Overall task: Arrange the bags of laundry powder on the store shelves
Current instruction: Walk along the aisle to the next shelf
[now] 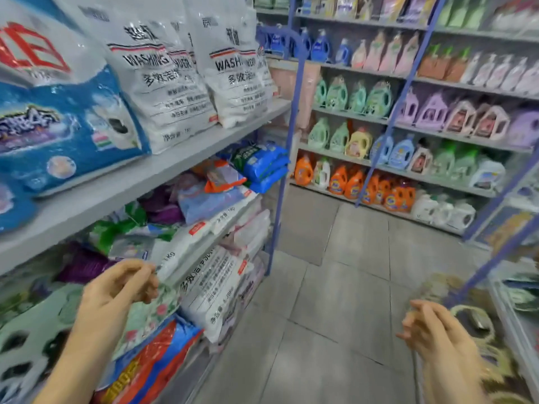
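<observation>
Closest to me, my left hand [116, 290] is raised in front of the lower stacks. Its fingers are curled with the thumb against the fingertips, right at the corner of a flat white bag [175, 252]; I cannot tell whether it pinches that corner. My right hand [434, 330] hangs over the floor [335, 287], blurred, its fingers loosely curled and holding nothing. Just under the left hand lie a floral bag [148, 319] and a red and blue bag [151, 363]. Above them runs the grey shelf board [145, 176]. On it stand upright white washing powder bags [163, 83] beside a blue bag [67, 132]. Across the aisle, detergent bottles [350, 182] fill the far racks.
</observation>
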Demonstrator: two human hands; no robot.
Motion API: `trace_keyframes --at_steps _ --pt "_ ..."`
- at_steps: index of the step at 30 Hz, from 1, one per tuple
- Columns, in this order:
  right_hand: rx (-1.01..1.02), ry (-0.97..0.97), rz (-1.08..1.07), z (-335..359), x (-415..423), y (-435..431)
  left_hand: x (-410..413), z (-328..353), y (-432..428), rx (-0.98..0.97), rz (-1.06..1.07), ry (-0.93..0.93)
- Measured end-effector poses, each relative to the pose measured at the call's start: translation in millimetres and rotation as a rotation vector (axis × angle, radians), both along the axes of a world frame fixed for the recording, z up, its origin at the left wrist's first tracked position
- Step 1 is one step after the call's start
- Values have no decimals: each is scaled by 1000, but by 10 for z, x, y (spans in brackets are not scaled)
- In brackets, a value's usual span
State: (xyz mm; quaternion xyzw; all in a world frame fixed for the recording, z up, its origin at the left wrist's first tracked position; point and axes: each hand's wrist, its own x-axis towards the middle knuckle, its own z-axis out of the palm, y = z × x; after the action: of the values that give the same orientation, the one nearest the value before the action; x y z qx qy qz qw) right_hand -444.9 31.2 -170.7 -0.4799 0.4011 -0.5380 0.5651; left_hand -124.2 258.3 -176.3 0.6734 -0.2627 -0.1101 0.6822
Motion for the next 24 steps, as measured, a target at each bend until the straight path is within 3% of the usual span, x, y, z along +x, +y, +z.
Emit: trace_keyframes --at_steps 9,18,24 --pt "-14 -2 157 5 1316 -1166 625 69 -716 41 141 9" --pt "-88 127 545 -247 2905 -2398 737 -218 -990 -5 608 107" --pt "-357 305 893 -457 3971 -2719 484 -317 -1206 -40 912 182"
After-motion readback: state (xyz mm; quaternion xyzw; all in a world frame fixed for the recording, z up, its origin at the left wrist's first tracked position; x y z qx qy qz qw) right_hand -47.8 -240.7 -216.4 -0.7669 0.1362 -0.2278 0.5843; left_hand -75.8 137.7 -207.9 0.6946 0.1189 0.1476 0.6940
